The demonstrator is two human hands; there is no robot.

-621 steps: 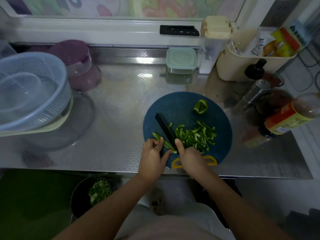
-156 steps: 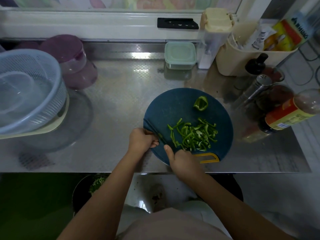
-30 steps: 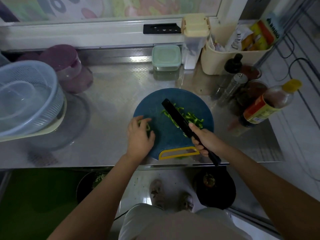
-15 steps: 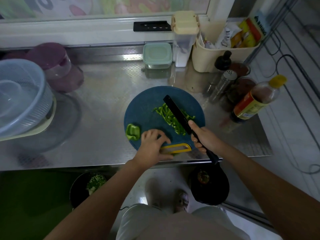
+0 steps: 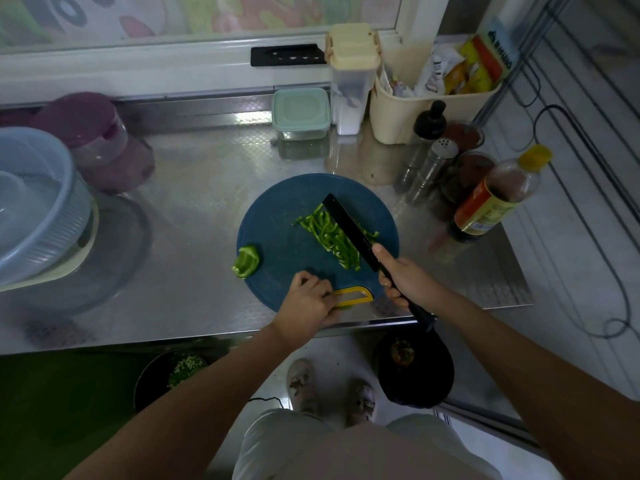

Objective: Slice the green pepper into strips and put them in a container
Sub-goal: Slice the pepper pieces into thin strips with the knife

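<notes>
A round blue cutting board [image 5: 287, 216] lies on the steel counter. A pile of green pepper strips [image 5: 329, 235] sits on its middle right. One uncut pepper piece [image 5: 246, 260] rests at the board's left edge. My right hand [image 5: 403, 275] grips a black knife [image 5: 349, 230], its blade lying flat along the right side of the strips. My left hand [image 5: 306, 301] holds the board's yellow handle [image 5: 353, 295] at the near edge. A mint-lidded container [image 5: 300, 113] stands closed at the back.
A colander in a bowl [image 5: 38, 209] fills the left side, with purple-lidded jars [image 5: 97, 133] behind. Bottles and shakers [image 5: 485, 199] crowd the right, next to a beige caddy [image 5: 415, 109]. Dark bowls [image 5: 415, 368] sit on the floor below the counter edge.
My left hand let go of the uncut pepper piece at the board's left edge and moved to the yellow handle. The knife stays against the strips.
</notes>
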